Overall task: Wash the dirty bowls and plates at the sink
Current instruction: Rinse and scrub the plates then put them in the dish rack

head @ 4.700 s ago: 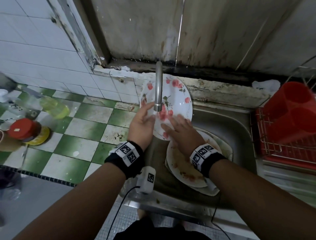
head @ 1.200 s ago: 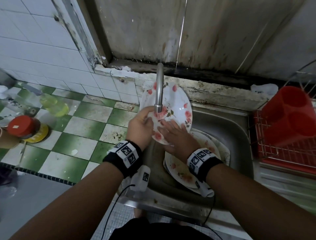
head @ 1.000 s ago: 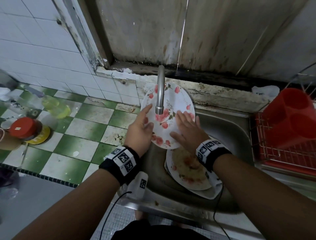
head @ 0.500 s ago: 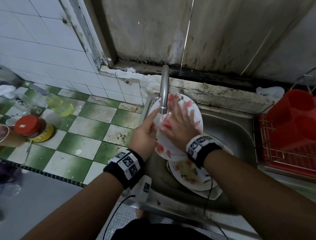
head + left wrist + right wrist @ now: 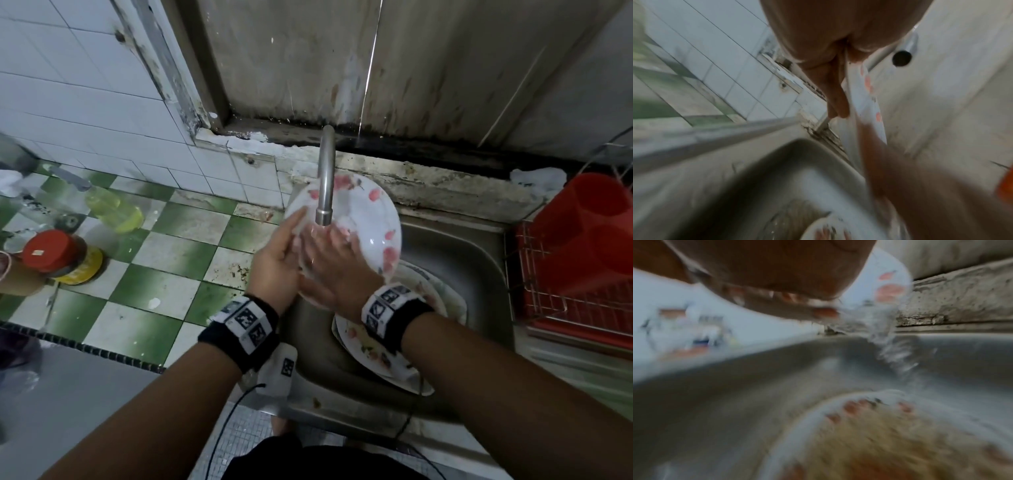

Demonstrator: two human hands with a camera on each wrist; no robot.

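A white plate with pink flowers (image 5: pixel 368 212) is tilted on edge under the steel tap (image 5: pixel 325 178), and water runs over it. My left hand (image 5: pixel 279 251) grips the plate's left rim, fingers (image 5: pixel 835 91) behind it and thumb in front. My right hand (image 5: pixel 329 260) lies flat on the plate's face just below the spout, fingers spread. Water (image 5: pixel 890 344) spills off the plate (image 5: pixel 887 280) into the steel sink (image 5: pixel 462 263). A stack of dirty flowered plates (image 5: pixel 380 356), the top one (image 5: pixel 879 443) smeared with food, lies in the basin under my right wrist.
A red dish rack (image 5: pixel 575 274) holding a red cup holder stands right of the sink. On the green-and-white tiled counter (image 5: pixel 164 284) to the left are a red-lidded jar (image 5: pixel 56 255) and a yellow-green bottle (image 5: pixel 113 210). A stained ledge and wall close off the back.
My right hand has slid down and left across the plate's face, rubbing it under the running water. The left hand keeps its hold on the rim, and the plate has turned slightly.
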